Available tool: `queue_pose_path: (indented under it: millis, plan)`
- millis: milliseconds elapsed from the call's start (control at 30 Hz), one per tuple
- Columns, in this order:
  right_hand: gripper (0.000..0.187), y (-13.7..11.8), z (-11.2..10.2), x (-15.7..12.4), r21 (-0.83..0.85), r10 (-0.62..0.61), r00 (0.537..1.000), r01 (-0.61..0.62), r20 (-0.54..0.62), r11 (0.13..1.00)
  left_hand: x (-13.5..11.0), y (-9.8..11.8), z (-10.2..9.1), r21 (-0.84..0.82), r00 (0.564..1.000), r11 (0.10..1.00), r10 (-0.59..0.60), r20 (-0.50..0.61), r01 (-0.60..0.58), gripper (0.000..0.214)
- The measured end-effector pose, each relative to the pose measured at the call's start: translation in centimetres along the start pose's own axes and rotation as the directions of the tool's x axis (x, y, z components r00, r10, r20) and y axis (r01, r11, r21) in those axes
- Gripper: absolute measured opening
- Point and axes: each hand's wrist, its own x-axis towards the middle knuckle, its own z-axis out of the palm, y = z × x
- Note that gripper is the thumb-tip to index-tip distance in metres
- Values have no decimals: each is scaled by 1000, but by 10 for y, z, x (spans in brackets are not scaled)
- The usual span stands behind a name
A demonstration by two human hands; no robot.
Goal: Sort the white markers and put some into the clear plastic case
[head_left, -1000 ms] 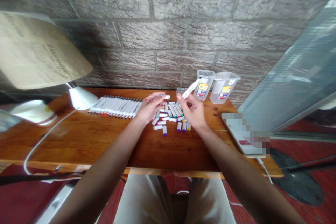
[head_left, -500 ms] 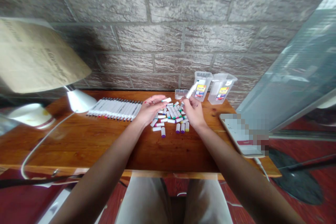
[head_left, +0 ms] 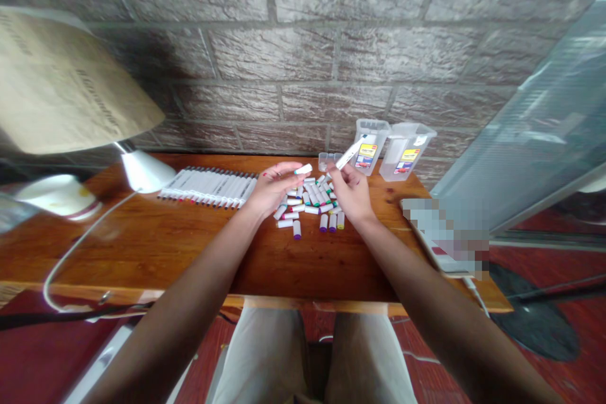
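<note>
Between the fingertips of my left hand (head_left: pixel 274 188) is a white marker cap (head_left: pixel 303 169) with a green end. My right hand (head_left: pixel 351 192) is closed around a white marker (head_left: pixel 351 153), which slants up and to the right. Below and between both hands lies a loose pile of white marker caps (head_left: pixel 311 196) with green, purple, yellow and pink ends. Left of my left hand, a row of capless-looking white markers (head_left: pixel 208 186) lies side by side on the wooden table (head_left: pixel 303 265).
Two clear plastic containers (head_left: pixel 372 148) with yellow labels stand at the back right, beside a small clear lid (head_left: pixel 326 161). A lamp (head_left: pixel 146 170) and a paper cup (head_left: pixel 57 196) are on the left. A tablet-like device (head_left: pixel 435 233) with a cable (head_left: pixel 476 297) lies at the right edge.
My view has tilted down slightly. The marker in my right hand leans more to the right. The cap stays in my left hand, and the pile looks the same.
</note>
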Motion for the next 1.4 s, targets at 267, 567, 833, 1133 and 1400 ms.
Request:
queue_pose_path:
  millis: [267,567,833,1133,1400]
  plan:
    - [39,0,-1,-1,-47,-13,999,15,31,999,-3,-4,-3,118,992,991,-78,95,66,45]
    - [46,-8,1,-4,-34,-25,999,26,24,999,-3,-4,-2,156,987,986,-74,144,51,44]
    - [38,-7,0,-4,-67,-63,998,64,16,996,-7,-2,-1,213,977,977,-71,201,28,52]
    - [34,-12,0,-5,-55,-80,997,79,-10,995,-5,-7,-1,183,976,982,-88,199,51,39]
    - [36,-11,-1,-4,-44,-64,998,64,-18,997,-7,-2,1,157,981,986,-83,173,56,44]
